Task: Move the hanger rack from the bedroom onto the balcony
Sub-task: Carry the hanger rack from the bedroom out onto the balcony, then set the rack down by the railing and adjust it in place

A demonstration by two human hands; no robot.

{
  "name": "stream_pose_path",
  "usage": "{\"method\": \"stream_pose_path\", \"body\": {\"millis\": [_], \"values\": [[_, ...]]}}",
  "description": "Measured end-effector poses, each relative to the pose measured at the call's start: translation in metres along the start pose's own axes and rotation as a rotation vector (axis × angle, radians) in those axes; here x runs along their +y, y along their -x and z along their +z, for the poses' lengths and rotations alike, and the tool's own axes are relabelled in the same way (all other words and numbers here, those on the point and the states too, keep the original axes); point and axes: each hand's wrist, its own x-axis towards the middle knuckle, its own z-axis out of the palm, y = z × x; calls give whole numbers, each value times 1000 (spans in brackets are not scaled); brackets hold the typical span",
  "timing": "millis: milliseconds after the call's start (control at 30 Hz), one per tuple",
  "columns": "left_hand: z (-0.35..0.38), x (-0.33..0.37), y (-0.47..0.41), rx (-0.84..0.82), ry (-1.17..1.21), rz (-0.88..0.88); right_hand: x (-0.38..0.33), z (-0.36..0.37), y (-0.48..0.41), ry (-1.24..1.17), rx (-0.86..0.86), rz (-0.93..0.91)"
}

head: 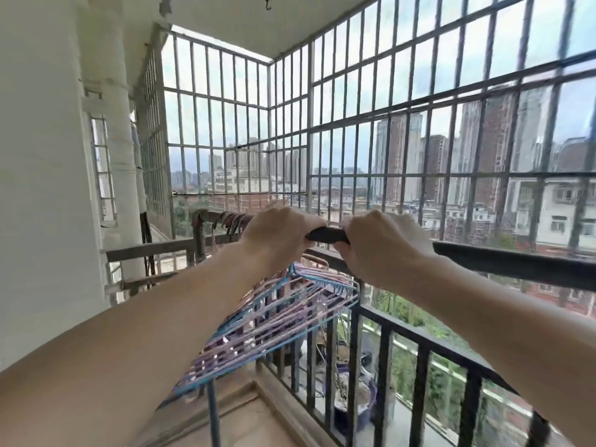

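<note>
Both my hands grip a dark bar [327, 235] of the hanger rack, held about level with the top of the balcony railing [516, 264]. My left hand [277, 235] is closed on the bar's left part. My right hand [383, 245] is closed on it just to the right, almost touching the left one. Under my hands hangs a dense bundle of pink and blue wire hangers [274, 321], tilted down toward the lower left. A blue upright pole [213, 414] stands below the bundle. How the bar joins the pole is hidden by my arms.
Dark railing bars [387, 366] run along the right and a metal grille [403, 108] closes the balcony above them. A rusty pipe frame [201, 227] with more hanger hooks [235, 221] stands at the far end. A white wall [42, 156] is on the left, tan floor [258, 424] below.
</note>
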Motion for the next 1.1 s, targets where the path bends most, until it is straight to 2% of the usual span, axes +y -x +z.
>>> {"method": "stream_pose_path", "body": {"millis": [133,333,500,733,867,1100], "values": [[19,-12,-13,74,59,80,6,14,-14,65,5,40],[38,-26,-37,85,78,143,11,30,-25,136,45,100],[41,-26,-45,58,122,89,8,27,-31,106,-1,148],[25,-20,-11,88,154,11,-18,17,-4,153,61,146],[21,-2,4,90,215,-77,-17,9,31,220,-29,279],[17,15,13,18,272,-167,-4,2,63,259,-60,291]]}}
